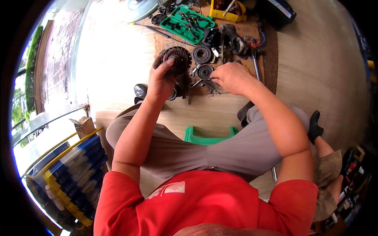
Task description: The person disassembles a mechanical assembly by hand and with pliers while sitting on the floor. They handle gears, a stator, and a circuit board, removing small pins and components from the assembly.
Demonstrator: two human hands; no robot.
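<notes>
My left hand [160, 83] is closed round a dark, round motor part [182, 59] with a toothed rim and reddish-brown windings, held up above the work mat. My right hand [233, 78] is lower and to the right, its fingers pinched together at the edge of a small black pulley-like disc [205, 72]. What sits between those fingertips, if anything, is hidden. Just beyond the disc lies a larger dark ringed pulley [202, 54]. Several thin metal tools [202, 83] lie below the small disc, near my right fingertips.
Farther off lie an open green tool case [188, 24], a yellow bin [230, 16], a black box [275, 13] and a grey glove [237, 44]. A metal-handled tool [256, 65] lies right of my right hand. A green stool [210, 138] shows between my legs. Another person's shoe [315, 126] is at right.
</notes>
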